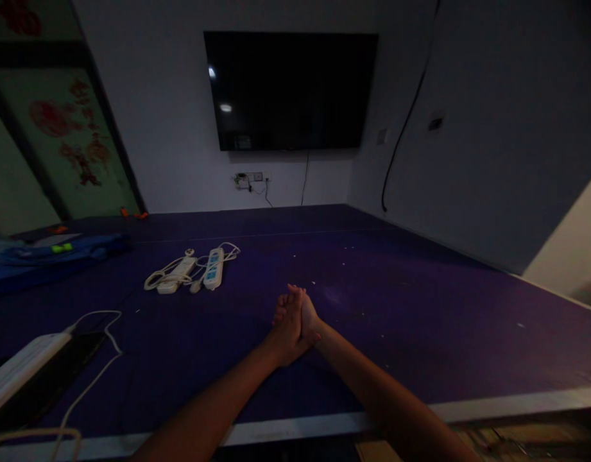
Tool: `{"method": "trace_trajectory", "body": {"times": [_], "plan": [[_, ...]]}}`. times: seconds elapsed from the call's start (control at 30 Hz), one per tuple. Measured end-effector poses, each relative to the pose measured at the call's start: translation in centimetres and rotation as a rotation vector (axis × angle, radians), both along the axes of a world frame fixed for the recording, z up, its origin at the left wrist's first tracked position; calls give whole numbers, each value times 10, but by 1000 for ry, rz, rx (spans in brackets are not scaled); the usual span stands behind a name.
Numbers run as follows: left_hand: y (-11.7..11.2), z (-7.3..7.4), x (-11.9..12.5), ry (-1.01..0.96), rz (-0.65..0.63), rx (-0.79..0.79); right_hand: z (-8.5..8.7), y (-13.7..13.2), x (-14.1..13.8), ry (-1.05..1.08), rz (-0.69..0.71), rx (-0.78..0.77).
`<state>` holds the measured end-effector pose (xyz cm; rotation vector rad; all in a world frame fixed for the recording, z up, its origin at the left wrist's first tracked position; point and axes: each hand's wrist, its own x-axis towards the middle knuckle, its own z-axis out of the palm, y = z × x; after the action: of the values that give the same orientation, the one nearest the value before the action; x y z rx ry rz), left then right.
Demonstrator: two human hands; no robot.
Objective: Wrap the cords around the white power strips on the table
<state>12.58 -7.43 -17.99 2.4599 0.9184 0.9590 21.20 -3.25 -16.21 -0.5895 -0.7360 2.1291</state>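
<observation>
My left hand [289, 330] and my right hand [310, 314] are clasped, palm against palm, just above or on the dark purple tabletop [372, 289]. Fingers of the right hand curl past the far side of the left. The left thumb lies across the base of the right hand. Whether anything small is between the palms is hidden. Ahead and to the left, apart from both hands, lie a white power strip with blue sockets [214, 268] and a second white power strip [178, 276], each with its cord looped.
At the near left are a long white power strip [28, 366] with a cable and a flat black object [59, 372]. Blue fabric [54, 256] lies farther back. A dark television [292, 90] hangs on the wall. Small white specks dot the surface. A black cable [411, 109] runs down the right wall.
</observation>
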Motion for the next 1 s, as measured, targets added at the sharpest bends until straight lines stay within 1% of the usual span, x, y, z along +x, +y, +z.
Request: {"method": "trace_trajectory", "body": {"times": [0.37, 0.57, 0.73, 1.0], "plan": [[1, -2, -1, 21, 0, -8, -3, 3, 2, 14, 25, 40], [1, -1, -1, 17, 7, -7, -3, 2, 1, 1, 1, 20], [1, 0, -1, 28, 12, -11, -2, 1, 1, 11, 19, 14], [1, -1, 0, 20, 9, -10, -1, 0, 1, 4, -5, 16]]}}
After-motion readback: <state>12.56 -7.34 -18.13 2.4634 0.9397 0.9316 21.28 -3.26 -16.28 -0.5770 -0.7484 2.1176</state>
